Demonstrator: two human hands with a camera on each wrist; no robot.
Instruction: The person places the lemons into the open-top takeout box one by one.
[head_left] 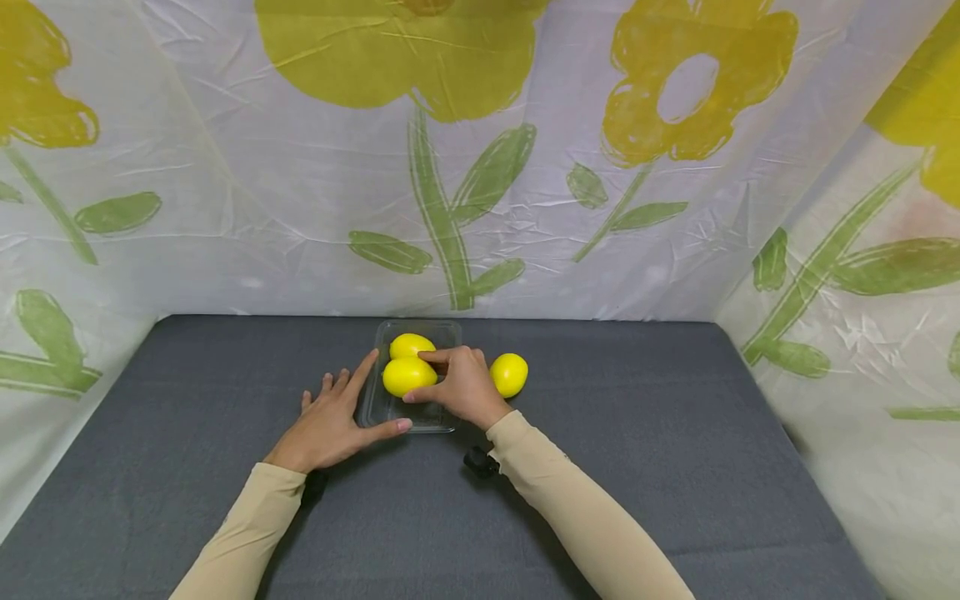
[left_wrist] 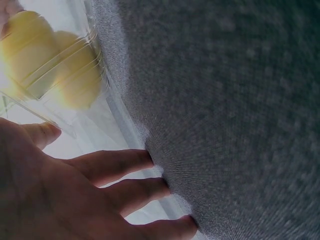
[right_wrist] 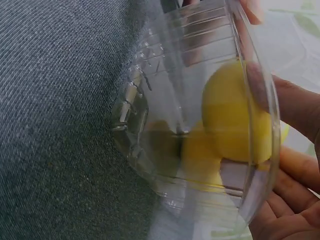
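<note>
A clear plastic container (head_left: 397, 412) stands toward the back of the table, holding two yellow lemons. My right hand (head_left: 468, 387) reaches over its right side and holds the nearer lemon (head_left: 407, 377) between thumb and fingers. In the right wrist view that lemon (right_wrist: 230, 115) shows through the container wall. Just behind it lies the farther lemon (head_left: 411, 345), partly covered. My left hand (head_left: 330, 425) spreads its fingers along the container's left side, index fingertip at the rim and thumb at the near-left corner; its fingers (left_wrist: 115, 165) look straight in the left wrist view.
A third lemon (head_left: 510, 375) lies on the table to the right of the container, close behind my right wrist. Dark grey cloth covers the table (head_left: 637, 467). A white curtain with yellow flowers (head_left: 300, 208) hangs along the back and sides.
</note>
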